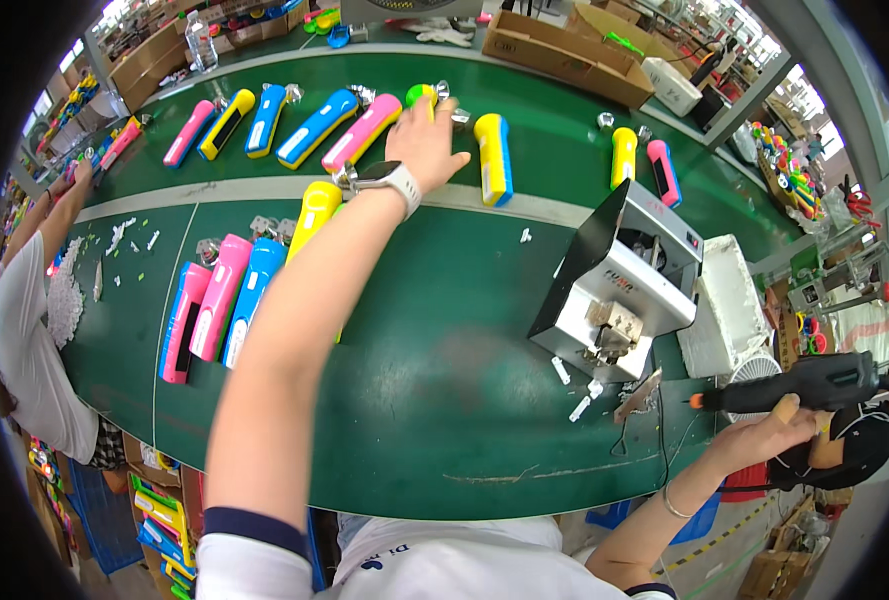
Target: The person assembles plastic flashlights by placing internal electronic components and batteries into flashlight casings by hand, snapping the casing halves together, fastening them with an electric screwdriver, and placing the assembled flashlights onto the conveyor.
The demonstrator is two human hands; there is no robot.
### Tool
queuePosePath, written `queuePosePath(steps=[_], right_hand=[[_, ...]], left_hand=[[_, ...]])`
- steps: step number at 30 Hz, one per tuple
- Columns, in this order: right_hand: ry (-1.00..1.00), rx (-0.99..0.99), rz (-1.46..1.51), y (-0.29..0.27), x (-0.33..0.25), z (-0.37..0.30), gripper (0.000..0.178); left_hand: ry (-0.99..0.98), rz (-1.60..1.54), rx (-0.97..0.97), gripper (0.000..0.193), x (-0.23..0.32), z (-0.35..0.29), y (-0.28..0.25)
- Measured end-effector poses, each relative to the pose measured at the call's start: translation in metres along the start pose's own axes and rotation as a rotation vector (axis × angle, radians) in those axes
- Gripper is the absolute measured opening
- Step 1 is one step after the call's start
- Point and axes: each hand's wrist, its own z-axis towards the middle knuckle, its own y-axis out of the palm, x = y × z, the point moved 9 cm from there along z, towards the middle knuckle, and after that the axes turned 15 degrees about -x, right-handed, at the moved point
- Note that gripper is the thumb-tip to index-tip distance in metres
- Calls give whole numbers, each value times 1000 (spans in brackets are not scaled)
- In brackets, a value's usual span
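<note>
My left hand (426, 142) reaches to the far row of casings on the green bench, thumb spread away from the fingers. The fingers lie over a green-ended plastic casing (420, 95), most of which they hide. Beside it lies a pink and yellow torch-shaped casing (362, 133); a yellow and blue casing (495, 160) is on the right. Closed around a black electric screwdriver (794, 388) with an orange tip, my right hand (769, 438) is at the bench's right edge. Under my left forearm lie a yellow casing (314, 215), a blue casing (256, 295) and pink ones.
A silver and black machine (619, 290) stands on the right, with white scraps before it. Next to it is a white foam box (724, 305). Cardboard boxes (564, 60) line the far edge. At the left, another person's arm (59, 205) reaches over the bench.
</note>
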Motion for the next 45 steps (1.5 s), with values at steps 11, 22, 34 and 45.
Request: queuePosePath(steps=[11, 22, 34, 45], right_hand=[[231, -588, 1295, 106, -39, 13, 87], [301, -724, 1101, 177, -69, -9, 46], [319, -838, 1467, 179, -98, -58, 70], [470, -965, 1308, 194, -101, -92, 65]], left_hand=[[267, -388, 643, 41, -7, -64, -104], [853, -235, -644, 46, 142, -224, 16], [627, -272, -514, 42, 123, -223, 8], [609, -256, -499, 44, 125, -231, 12]])
